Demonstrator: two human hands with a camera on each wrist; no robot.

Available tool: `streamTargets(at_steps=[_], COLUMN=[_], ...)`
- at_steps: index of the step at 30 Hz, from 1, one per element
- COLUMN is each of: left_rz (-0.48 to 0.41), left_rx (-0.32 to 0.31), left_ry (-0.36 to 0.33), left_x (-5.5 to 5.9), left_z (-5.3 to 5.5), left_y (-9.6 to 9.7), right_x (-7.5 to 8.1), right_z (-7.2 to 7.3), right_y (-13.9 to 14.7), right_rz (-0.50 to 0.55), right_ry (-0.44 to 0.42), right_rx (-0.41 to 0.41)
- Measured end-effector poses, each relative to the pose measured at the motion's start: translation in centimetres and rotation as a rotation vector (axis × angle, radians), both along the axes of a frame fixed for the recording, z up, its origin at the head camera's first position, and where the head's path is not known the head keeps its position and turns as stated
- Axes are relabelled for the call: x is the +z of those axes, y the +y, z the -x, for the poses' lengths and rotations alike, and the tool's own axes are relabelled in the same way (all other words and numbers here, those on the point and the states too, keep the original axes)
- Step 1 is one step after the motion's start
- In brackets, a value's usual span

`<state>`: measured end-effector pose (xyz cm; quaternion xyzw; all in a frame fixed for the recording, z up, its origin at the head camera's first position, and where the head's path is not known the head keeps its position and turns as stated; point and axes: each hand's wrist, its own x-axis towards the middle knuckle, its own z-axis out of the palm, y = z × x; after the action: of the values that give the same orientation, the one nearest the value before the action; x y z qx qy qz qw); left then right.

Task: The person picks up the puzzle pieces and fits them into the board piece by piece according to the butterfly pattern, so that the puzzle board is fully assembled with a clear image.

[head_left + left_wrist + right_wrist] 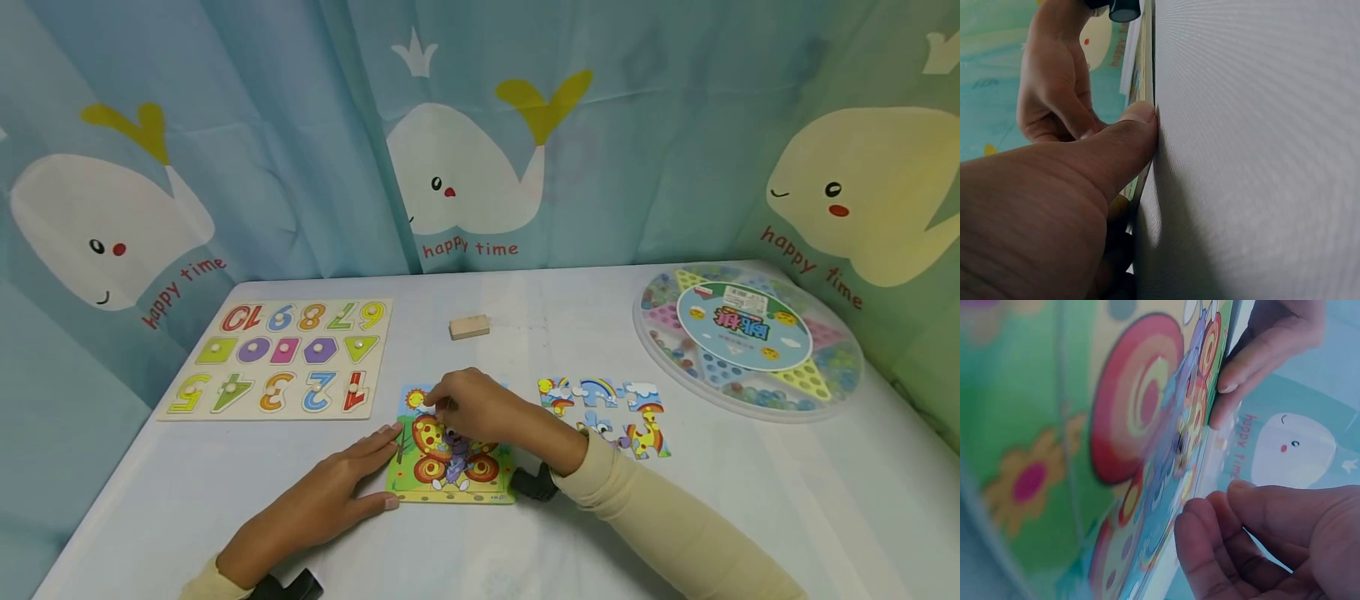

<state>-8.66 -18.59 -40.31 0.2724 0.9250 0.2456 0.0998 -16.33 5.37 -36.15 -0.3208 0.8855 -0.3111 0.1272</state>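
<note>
A butterfly jigsaw board lies flat on the white table, its upper right covered by my right hand. The curled fingers hover at or just over the upper part of the picture, near the printed sun. In the right wrist view, thumb and fingertips come close together, and no piece shows between them; contact with the board cannot be told. My left hand lies along the board's left side with fairly straight fingers touching its edge. In the left wrist view the thumb rests against the board's side.
Several loose jigsaw pieces lie right of the board, partly behind the right forearm. A number-and-shape board is at the left. A small wooden block sits behind. A round game box stands far right, before the whale curtain.
</note>
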Motion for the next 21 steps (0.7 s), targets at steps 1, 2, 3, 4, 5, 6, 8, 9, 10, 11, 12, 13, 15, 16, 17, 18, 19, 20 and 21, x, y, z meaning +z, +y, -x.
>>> streamTargets(at_steps=[1, 2, 3, 4, 5, 6, 8, 9, 10, 11, 12, 13, 15, 16, 17, 18, 19, 20, 21], left_rz=[-0.001, -0.003, -0.004, -0.006, -0.006, -0.005, -0.004, -0.002, 0.0, 0.002, 0.005, 0.006, 0.009, 0.01, 0.01, 0.01, 0.008, 0.009, 0.008], left_rx=[-0.001, -0.001, -0.002, -0.002, -0.003, -0.003, -0.003, -0.002, -0.001, 0.001, 0.003, 0.004, 0.006, 0.007, 0.009, 0.009, 0.01, 0.011, 0.011], left_ry=[0.001, 0.002, 0.001, 0.003, 0.004, 0.006, 0.006, 0.007, 0.008, 0.008, 0.007, 0.007, 0.007, 0.007, 0.006, 0.005, 0.004, 0.003, 0.002], left_x=[0.0, 0.0, -0.1, -0.1, -0.1, -0.1, -0.1, -0.1, 0.0, 0.0, 0.0, 0.0, 0.0, 0.1, 0.1, 0.1, 0.1, 0.0, 0.0], left_z=[0.0, 0.0, 0.0, 0.0, 0.1, 0.1, 0.0, 0.0, 0.0, 0.0, 0.0, 0.0, 0.0, -0.1, -0.1, -0.1, -0.1, -0.1, -0.1], left_y=[0.0, 0.0, 0.0, 0.0, 0.0, 0.0, 0.0, 0.0, 0.0, 0.1, 0.1, 0.1, 0.2, 0.2, 0.2, 0.2, 0.3, 0.3, 0.2], right_x=[0.1, 0.1, 0.2, 0.3, 0.3, 0.4, 0.6, 0.6, 0.7, 0.7, 0.8, 0.8, 0.9, 1.0, 1.0, 1.0, 1.0, 1.0, 1.0], right_z=[0.0, 0.0, 0.0, 0.0, 0.0, 0.1, 0.1, 0.1, 0.1, 0.2, 0.2, 0.2, 0.2, 0.2, 0.2, 0.1, 0.1, 0.0, 0.0], right_y=[0.2, 0.4, 0.6, 0.8, 1.0, 1.1, 1.5, 1.7, 1.9, 2.1, 2.3, 2.5, 2.8, 3.0, 3.2, 3.3, 3.5, 3.7, 3.9], right_rz=[0.003, 0.006, 0.008, 0.011, 0.015, 0.021, 0.028, 0.032, 0.036, 0.039, 0.043, 0.046, 0.057, 0.061, 0.066, 0.07, 0.072, 0.073, 0.074], right_ry=[0.003, 0.007, 0.009, 0.012, 0.013, 0.012, 0.007, 0.006, 0.004, 0.005, 0.009, 0.016, 0.032, 0.041, 0.046, 0.052, 0.052, 0.05, 0.048], right_rx=[0.0, -0.002, -0.002, -0.003, -0.005, -0.009, -0.02, -0.027, -0.034, -0.039, -0.043, -0.046, -0.044, -0.04, -0.035, -0.034, -0.035, -0.035, -0.035])
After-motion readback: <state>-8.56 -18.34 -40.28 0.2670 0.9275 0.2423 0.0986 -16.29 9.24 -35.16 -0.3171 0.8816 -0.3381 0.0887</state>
